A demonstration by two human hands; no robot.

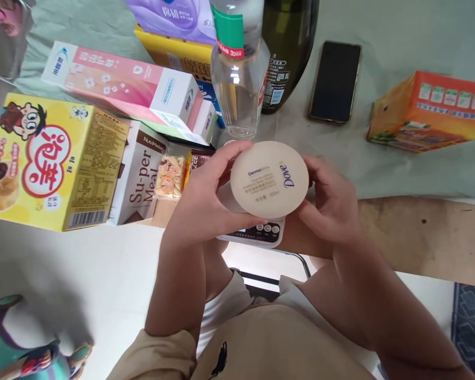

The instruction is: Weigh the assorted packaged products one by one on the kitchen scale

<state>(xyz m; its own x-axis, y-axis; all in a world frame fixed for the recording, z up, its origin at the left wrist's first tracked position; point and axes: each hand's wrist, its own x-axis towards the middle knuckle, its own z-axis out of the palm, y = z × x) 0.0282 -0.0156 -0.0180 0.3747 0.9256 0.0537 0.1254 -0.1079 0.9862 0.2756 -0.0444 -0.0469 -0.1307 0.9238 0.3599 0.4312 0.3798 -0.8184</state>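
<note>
Nearby, phone (335,82), boxes (55,158) (jar (267,182) half-hiding scale (268,235))

1. The Dove jar (269,179) is showing cream with blue lettering.
2. Beyond-left of the jar, a long carton (122,79) is bearing white flowers on pink.
3. Right of the jar, a boxy carton (427,112) is showing orange.

A creased grey-green cloth (396,31) covers most of the table (423,232), leaving its brown near edge bare. Below that edge lies a pale, brightly lit floor (122,285), shadowed toward the left, with a dark patterned mat (473,327) toward the right.
</note>
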